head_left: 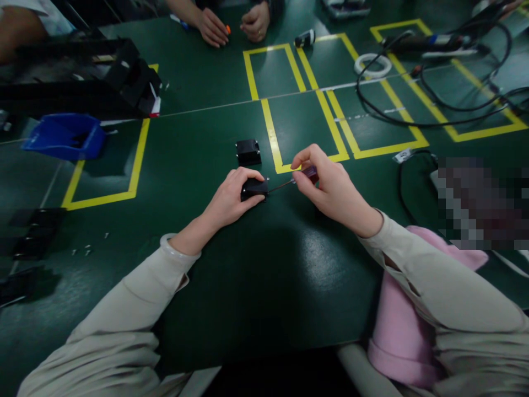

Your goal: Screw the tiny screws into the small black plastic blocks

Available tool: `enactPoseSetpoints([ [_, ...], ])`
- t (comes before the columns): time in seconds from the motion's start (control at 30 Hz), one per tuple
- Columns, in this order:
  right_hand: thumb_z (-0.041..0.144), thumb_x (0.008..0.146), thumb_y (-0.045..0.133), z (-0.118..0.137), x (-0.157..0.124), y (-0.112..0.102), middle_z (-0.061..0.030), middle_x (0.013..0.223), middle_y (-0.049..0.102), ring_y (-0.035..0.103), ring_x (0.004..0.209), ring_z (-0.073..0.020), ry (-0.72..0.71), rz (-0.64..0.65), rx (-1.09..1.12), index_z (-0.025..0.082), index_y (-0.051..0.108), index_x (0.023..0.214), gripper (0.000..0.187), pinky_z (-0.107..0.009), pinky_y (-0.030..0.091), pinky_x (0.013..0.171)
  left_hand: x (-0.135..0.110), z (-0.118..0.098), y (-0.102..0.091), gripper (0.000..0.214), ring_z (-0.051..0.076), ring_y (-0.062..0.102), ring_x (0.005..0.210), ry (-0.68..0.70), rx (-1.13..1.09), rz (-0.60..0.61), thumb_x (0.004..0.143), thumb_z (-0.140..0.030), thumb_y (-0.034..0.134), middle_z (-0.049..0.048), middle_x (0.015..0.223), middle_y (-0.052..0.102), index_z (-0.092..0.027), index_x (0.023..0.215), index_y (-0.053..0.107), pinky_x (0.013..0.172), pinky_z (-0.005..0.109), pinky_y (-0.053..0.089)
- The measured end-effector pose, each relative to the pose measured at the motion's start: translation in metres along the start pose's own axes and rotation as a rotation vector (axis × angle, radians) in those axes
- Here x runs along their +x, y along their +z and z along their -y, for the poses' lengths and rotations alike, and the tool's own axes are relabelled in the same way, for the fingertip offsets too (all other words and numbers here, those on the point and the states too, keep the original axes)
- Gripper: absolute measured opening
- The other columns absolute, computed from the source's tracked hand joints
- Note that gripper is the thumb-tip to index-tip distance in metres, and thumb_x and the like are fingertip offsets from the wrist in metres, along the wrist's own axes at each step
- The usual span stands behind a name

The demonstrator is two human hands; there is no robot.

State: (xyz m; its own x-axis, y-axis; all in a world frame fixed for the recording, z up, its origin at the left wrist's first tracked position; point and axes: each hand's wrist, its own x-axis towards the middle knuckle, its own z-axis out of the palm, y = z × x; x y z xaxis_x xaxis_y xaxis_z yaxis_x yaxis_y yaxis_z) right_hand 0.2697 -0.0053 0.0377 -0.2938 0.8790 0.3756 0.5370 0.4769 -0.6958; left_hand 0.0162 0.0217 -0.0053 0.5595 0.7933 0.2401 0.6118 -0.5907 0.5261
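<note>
On the green table my left hand (231,196) is closed around a small black box (253,188), thumb and fingers on its sides. My right hand (326,179) grips the dark red handle of a screwdriver (305,176). The thin shaft points left, and its tip meets or nearly meets the right side of the box; exact contact I cannot tell. Just beyond lies a second black box (248,151) with small shiny screws at its corners. Several loose screws (87,250) are scattered to the left.
A blue bin (68,137) and a long black rack (82,82) stand at left, black parts (35,234) nearer. Yellow tape rectangles mark the table. Black cables (433,118) and a white tape roll (372,65) lie at right, pink cloth (403,331) nearby. Another person's hands (215,27) rest opposite.
</note>
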Motion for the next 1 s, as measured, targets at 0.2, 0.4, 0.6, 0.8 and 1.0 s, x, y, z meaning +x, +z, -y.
enactPoseSetpoints([
  [0.2, 0.030, 0.097, 0.056, -0.0003, -0.0002, -0.0007, 0.0009, 0.073, 0.060, 0.059, 0.065, -0.0145, 0.006, 0.008, -0.066, 0.022, 0.051, 0.087, 0.014, -0.028, 0.039, 0.062, 0.0007, -0.0005, 0.0008, 0.029, 0.024, 0.059, 0.109, 0.027, -0.003, -0.018, 0.092, -0.029, 0.067, 0.0052, 0.119, 0.065, -0.021, 0.118, 0.057, 0.096, 0.038, 0.047],
  [0.4, 0.022, 0.095, 0.054, 0.0003, -0.0005, -0.0010, -0.0005, 0.083, 0.061, 0.061, 0.072, -0.0148, -0.010, 0.019, -0.031, 0.022, 0.050, 0.094, 0.004, -0.028, 0.042, 0.065, 0.0000, -0.0005, 0.0009, 0.029, 0.024, 0.059, 0.110, 0.031, -0.003, -0.018, 0.092, -0.028, 0.067, 0.0050, 0.119, 0.065, -0.021, 0.119, 0.057, 0.096, 0.038, 0.047],
  [0.6, 0.027, 0.096, 0.055, 0.0001, 0.0004, -0.0015, 0.0000, 0.080, 0.060, 0.058, 0.069, -0.0142, 0.009, 0.024, -0.050, 0.022, 0.050, 0.090, 0.009, -0.028, 0.040, 0.064, 0.0002, -0.0003, 0.0004, 0.029, 0.024, 0.059, 0.110, 0.022, -0.010, -0.012, 0.093, -0.029, 0.067, 0.0052, 0.119, 0.064, -0.021, 0.119, 0.057, 0.096, 0.038, 0.047],
  [0.8, 0.025, 0.095, 0.054, 0.0011, 0.0003, -0.0020, 0.0001, 0.081, 0.061, 0.061, 0.071, -0.0146, 0.009, 0.035, -0.023, 0.023, 0.050, 0.093, 0.005, -0.027, 0.042, 0.065, 0.0004, 0.0000, 0.0001, 0.029, 0.024, 0.059, 0.110, 0.011, -0.013, -0.006, 0.092, -0.030, 0.067, 0.0054, 0.119, 0.064, -0.022, 0.119, 0.057, 0.096, 0.039, 0.047],
  [1.0, 0.023, 0.093, 0.055, 0.0013, 0.0007, -0.0018, -0.0012, 0.083, 0.062, 0.061, 0.072, -0.0152, 0.020, 0.015, -0.040, 0.022, 0.052, 0.093, 0.004, -0.028, 0.042, 0.066, -0.0004, 0.0002, 0.0000, 0.029, 0.024, 0.059, 0.110, 0.016, -0.008, -0.011, 0.092, -0.030, 0.067, 0.0053, 0.119, 0.064, -0.021, 0.119, 0.057, 0.096, 0.039, 0.047],
])
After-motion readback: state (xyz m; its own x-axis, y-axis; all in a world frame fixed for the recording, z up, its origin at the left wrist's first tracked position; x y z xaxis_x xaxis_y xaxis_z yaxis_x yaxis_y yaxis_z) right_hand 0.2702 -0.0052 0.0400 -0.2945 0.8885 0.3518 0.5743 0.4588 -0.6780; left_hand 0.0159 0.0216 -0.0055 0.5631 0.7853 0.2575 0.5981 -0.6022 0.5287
